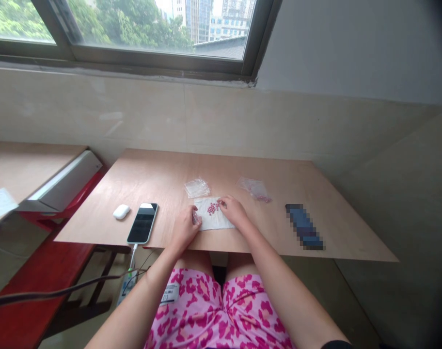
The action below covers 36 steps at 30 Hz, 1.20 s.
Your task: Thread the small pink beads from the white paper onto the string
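Watching from my remote feed: left hand [186, 229] has its fingers [193, 211] closed on a small clear item [196, 217] at the edge of a white sheet [214, 216]. Right hand [235, 211] is beside pink beads [213, 208] on that sheet; I can't tell whether its fingers [222, 202] pinch anything. A clear plastic bag [197, 187] and a bag with pink contents [255, 189] lie behind, on the table [159, 179].

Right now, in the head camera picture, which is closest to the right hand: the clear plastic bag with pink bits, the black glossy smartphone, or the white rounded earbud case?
From the right hand:
1. Clear plastic bag with pink bits: nearest, ahead and to the right.
2. Black glossy smartphone: over on the left.
3. White rounded earbud case: farthest, just left of the phone.
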Each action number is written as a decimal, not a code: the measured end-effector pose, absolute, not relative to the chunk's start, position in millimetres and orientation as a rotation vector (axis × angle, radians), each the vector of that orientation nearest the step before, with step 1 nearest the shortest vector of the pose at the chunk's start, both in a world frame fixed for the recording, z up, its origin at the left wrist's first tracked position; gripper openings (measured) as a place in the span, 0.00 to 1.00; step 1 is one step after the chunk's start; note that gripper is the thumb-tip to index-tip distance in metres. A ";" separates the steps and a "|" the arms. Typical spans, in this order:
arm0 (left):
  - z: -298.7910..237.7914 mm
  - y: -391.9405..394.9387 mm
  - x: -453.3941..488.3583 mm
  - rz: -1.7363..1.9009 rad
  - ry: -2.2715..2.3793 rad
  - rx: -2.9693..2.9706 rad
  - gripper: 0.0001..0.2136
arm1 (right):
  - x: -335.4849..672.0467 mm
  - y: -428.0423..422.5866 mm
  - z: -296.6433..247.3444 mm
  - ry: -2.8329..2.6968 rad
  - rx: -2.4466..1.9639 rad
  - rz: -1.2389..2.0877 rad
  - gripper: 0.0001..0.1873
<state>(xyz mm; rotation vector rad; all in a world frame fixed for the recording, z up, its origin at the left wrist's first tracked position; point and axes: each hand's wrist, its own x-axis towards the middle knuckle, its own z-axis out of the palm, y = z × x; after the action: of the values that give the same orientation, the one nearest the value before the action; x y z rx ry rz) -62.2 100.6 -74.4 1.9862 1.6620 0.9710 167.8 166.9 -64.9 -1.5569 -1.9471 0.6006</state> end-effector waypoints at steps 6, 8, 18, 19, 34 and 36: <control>-74.1 100.4 -61.5 0.972 1.667 1.957 0.13 | 171.8 166.8 -61.7 -1.830 -1.605 0.621 0.07; -74.1 100.4 -61.3 0.970 1.667 1.960 0.13 | 165.0 160.7 -60.1 -1.744 -1.638 0.623 0.10; -73.3 99.7 -62.3 0.968 1.667 1.956 0.13 | 121.1 132.1 -42.5 -1.693 -1.447 0.878 0.09; -72.8 99.7 -62.1 0.967 1.673 1.957 0.13 | 129.5 134.7 -44.5 -1.675 -1.516 0.812 0.09; -72.8 100.0 -63.1 0.948 1.669 1.970 0.13 | 152.4 137.3 -67.3 -1.854 -1.754 0.470 0.04; -73.2 100.2 -62.9 0.939 1.673 1.972 0.13 | 153.6 136.9 -67.7 -1.820 -1.758 0.456 0.03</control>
<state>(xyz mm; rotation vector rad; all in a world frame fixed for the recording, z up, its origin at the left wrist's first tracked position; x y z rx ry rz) -62.9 100.2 -73.2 1.9723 1.6729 0.9393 153.6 136.9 -67.7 -1.7576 -1.8204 0.4559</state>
